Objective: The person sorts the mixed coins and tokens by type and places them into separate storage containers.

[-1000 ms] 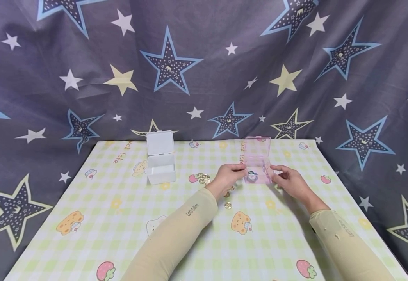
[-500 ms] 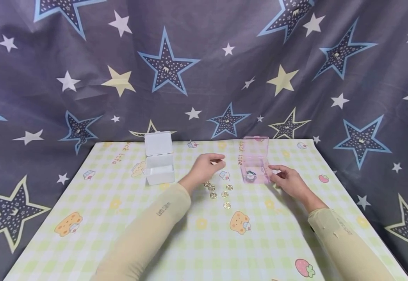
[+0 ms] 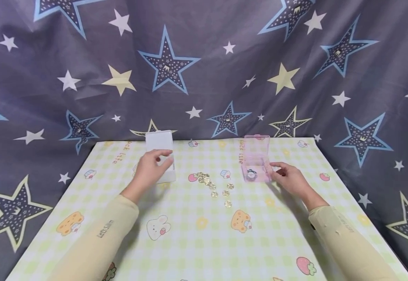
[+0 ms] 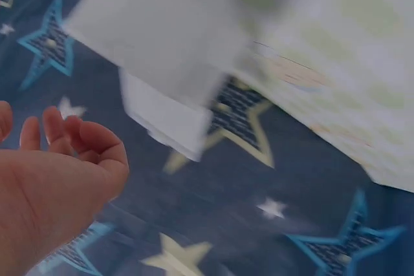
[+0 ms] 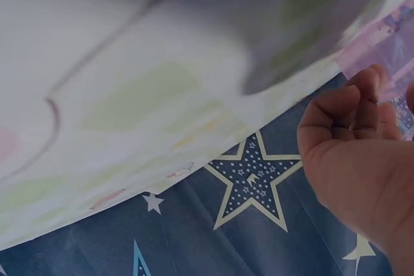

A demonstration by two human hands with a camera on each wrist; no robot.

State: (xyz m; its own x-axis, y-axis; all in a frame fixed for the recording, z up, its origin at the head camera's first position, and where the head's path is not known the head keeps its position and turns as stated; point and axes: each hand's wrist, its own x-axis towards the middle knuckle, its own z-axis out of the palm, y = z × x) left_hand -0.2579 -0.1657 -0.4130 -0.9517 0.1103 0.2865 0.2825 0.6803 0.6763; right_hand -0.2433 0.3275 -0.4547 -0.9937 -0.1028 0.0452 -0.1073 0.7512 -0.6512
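Note:
My left hand [image 3: 149, 171] is at the white plastic box [image 3: 166, 177], hiding much of its inside; the white lid [image 3: 159, 141] stands raised behind. In the left wrist view the left hand [image 4: 65, 185] has loosely bent fingers with nothing between them, apart from the blurred white box [image 4: 168, 37]. My right hand [image 3: 289, 179] is at the right side of the clear pink box [image 3: 260, 177], fingertips at its wall; exact contact cannot be told. Its pink lid [image 3: 257, 145] is up. A small dark-and-white figure [image 3: 251, 174] shows in the pink box, either inside or printed.
Several gold coin-like discs [image 3: 213, 187] lie loose between the boxes, some heaped near a printed strawberry [image 3: 192, 178]. A green checked cloth [image 3: 189, 249] covers the table. Behind the table's far edge hangs a dark star-patterned curtain [image 3: 204, 50].
My left hand has left the pink box and swung left past the gold discs to the white box, uncovering the discs. The right hand stays at the pink box.

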